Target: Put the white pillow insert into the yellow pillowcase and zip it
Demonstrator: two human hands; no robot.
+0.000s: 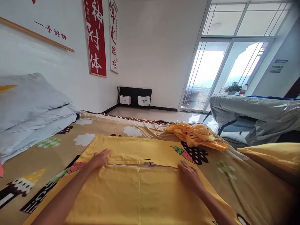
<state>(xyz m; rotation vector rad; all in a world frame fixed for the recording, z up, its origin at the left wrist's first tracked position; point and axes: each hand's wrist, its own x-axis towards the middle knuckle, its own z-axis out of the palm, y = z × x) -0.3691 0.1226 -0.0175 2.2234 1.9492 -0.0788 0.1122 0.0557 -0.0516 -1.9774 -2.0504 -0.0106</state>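
1. A yellow cloth [140, 193] lies spread flat on the bed [246, 187], in the middle of the view and right in front of the person.
2. A fold edge [140, 165] with a pale seam runs across the cloth from one hand to the other.
3. The left hand [100, 158] lies palm down at the left end of that edge, fingers [106, 153] stretched out flat and close together on the cloth; it presses and grips nothing.
4. The right hand [189, 176] lies palm down at the right end of the edge, fingers [184, 165] flat on the cloth, likewise closed on nothing.
5. Both forearms reach in from the bottom of the view across the nearer half of the cloth.
6. The bed carries a brown sheet [70, 137] printed with white clouds, carrots and trees; a carrot print [187, 153] shows just past the right hand.
7. A crumpled heap of yellow fabric [197, 134] sits on the sheet beyond the cloth, to the right, apart from both hands.
8. A folded grey quilt [32, 106] is stacked at the left, against the wall.
9. Another yellow piece [272, 156] lies at the right edge of the bed.
10. Red and white banners [96, 37] hang on the wall.
11. A covered table [253, 109] stands near the glass door [211, 72].
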